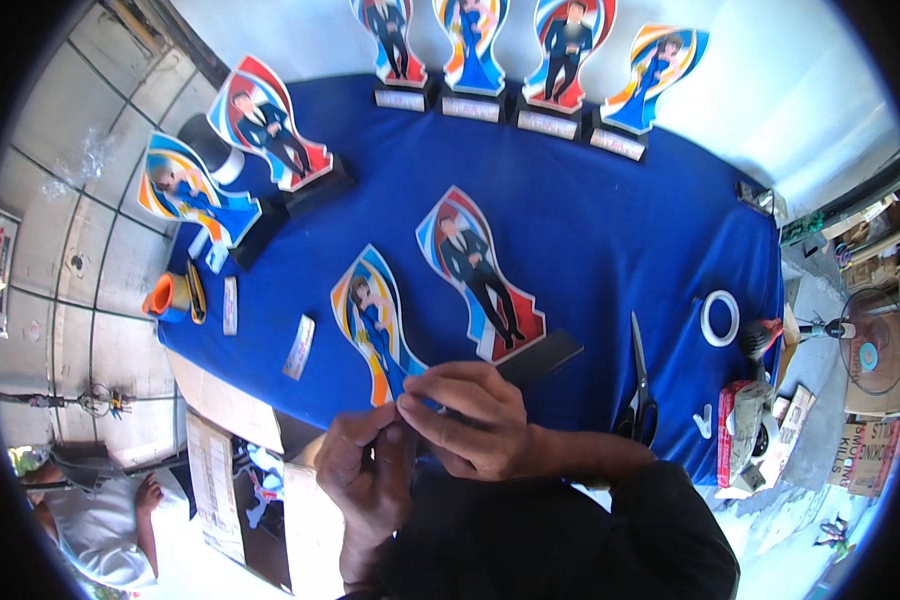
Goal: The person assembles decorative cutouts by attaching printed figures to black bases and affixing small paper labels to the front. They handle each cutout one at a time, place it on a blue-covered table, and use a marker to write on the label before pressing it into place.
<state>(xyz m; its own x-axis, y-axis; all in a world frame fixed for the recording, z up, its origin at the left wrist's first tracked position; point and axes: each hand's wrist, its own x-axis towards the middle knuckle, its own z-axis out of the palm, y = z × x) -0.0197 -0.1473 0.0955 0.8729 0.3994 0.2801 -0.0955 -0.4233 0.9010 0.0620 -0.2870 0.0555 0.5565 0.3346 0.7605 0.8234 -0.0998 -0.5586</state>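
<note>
My left hand (pixel 368 462) and my right hand (pixel 475 418) meet at the table's near edge, fingertips pinched together. Whatever is between them is too small or hidden to make out. Just beyond the fingers lies a cut-out plaque (pixel 370 315) with a figure in a blue gown; its lower end is partly covered by my hands. To its right is another plaque (pixel 470 270), showing a figure in a dark suit, with a black base block (pixel 542 358) at its foot. A small white printed strip (pixel 298 347) rests left of the gown plaque.
Finished-looking plaques on black bases stand along the far edge (pixel 472 50) and far left (pixel 270 125). Scissors (pixel 641 385), a white tape roll (pixel 719 318) and a red package (pixel 735 430) lie right. An orange roll (pixel 167 296) sits left. A person in white (pixel 95 510) is lower left.
</note>
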